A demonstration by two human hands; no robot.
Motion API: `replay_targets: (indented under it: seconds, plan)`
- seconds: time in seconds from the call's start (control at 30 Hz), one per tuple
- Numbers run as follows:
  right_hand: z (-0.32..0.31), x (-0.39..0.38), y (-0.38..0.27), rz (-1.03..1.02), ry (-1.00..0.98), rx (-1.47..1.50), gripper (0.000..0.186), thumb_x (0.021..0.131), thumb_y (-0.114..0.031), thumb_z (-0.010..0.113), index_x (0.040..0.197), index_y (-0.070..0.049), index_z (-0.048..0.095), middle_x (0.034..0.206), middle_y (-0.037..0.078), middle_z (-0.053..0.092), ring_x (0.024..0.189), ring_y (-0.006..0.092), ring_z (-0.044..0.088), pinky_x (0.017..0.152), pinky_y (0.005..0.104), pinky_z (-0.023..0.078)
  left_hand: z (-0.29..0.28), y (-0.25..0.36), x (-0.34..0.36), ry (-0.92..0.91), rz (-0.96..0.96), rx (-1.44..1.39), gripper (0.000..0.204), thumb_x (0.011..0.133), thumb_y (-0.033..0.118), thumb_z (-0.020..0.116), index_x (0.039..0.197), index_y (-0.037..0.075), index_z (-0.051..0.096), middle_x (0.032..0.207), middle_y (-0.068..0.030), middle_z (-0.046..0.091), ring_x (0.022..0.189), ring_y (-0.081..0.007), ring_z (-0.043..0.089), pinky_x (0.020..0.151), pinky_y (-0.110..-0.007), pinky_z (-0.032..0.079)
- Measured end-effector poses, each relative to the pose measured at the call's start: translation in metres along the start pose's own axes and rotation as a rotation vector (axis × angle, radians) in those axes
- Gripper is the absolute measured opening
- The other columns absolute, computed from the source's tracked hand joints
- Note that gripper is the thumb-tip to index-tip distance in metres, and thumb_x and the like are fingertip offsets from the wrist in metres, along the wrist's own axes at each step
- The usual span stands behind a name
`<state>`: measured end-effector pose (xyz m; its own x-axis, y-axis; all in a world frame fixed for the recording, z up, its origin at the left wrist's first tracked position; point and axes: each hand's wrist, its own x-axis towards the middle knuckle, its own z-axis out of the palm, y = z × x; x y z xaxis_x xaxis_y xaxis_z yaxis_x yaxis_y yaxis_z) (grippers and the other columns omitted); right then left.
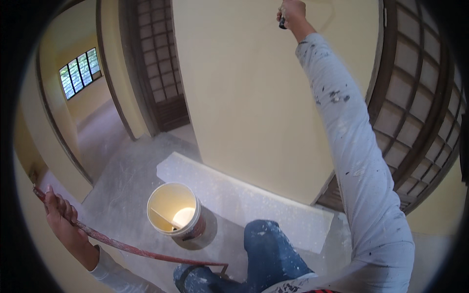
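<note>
My right hand (293, 13) is raised high against the yellow wall (264, 107), closed round a tool with a black handle (283, 22). The rest of that tool is hidden by the hand or cut off by the picture's top edge. Low on the left, the fingers of my left hand (62, 215) curl round a red, paint-spattered pole (127, 248). It slants down past my knee to a bent end. Between my hands, on the floor, stands a white bucket (174, 209) with pale paint at its bottom and a thin stick leaning inside.
A pale, paint-speckled sheet (244, 198) lies on the grey concrete floor (117, 176) along the wall's foot. Dark lattice doors (163, 53) stand left of the wall and more (405, 93) to its right. At far left a doorway opens onto a room with a barred window (79, 72).
</note>
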<state>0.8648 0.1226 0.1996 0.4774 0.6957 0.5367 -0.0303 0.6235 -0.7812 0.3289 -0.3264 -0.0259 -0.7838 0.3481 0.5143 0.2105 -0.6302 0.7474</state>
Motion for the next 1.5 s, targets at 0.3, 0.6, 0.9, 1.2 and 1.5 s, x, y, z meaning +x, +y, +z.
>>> replay_targets:
  seconds: [0.3,0.6,0.9,1.2,1.5]
  plan:
    - [-0.079,-0.28,0.219,0.126,0.041,0.056,0.036,0.11,-0.031,0.052,0.083,-0.006,0.052,0.056,0.001,0.044,0.04,0.014,0.047,0.036,0.0336,0.04,-0.031,-0.006,0.002,0.01,0.03,0.148,0.033,0.105,0.029,0.064,0.125,0.004,0.059,0.079,0.0054,0.044,0.066,-0.0006,0.039,0.059,-0.018,0.034]
    - [-0.153,-0.488,0.374,0.6,0.145,0.062,0.033,0.11,-0.028,0.047,0.084,-0.008,0.047,0.056,0.0,0.04,0.039,0.0129,0.042,0.035,0.032,0.035,-0.009,-0.003,-0.024,0.136,0.113,0.438,0.059,0.106,0.035,0.058,0.15,-0.002,0.047,0.156,-0.0214,0.045,0.142,-0.0277,0.046,0.118,-0.037,0.038]
    - [-0.202,-0.596,0.505,1.047,0.347,0.129,0.034,0.11,-0.03,0.048,0.083,-0.01,0.047,0.055,0.0,0.039,0.038,0.015,0.04,0.035,0.0333,0.034,-0.031,-0.001,-0.003,0.172,0.094,0.498,0.066,0.107,0.038,0.054,0.155,-0.004,0.039,0.163,-0.0244,0.035,0.149,-0.0327,0.039,0.123,-0.04,0.034]
    - [-0.263,-0.607,0.611,1.252,0.44,0.175,0.031,0.106,-0.023,0.053,0.081,-0.007,0.047,0.058,0.006,0.044,0.041,0.0217,0.045,0.039,0.038,0.037,-0.002,-0.007,-0.026,0.259,0.098,0.567,0.065,0.106,0.04,0.054,0.153,-0.003,0.044,0.158,-0.0199,0.044,0.144,-0.026,0.047,0.118,-0.035,0.037]
    - [-0.229,-0.606,0.511,1.033,0.356,0.142,0.033,0.107,-0.024,0.052,0.079,-0.007,0.047,0.056,0.004,0.044,0.04,0.0198,0.045,0.036,0.0364,0.038,-0.043,0.002,0.014,0.15,0.105,0.492,0.069,0.104,0.04,0.062,0.158,0.006,0.038,0.156,-0.0191,0.043,0.139,-0.025,0.047,0.116,-0.037,0.037]
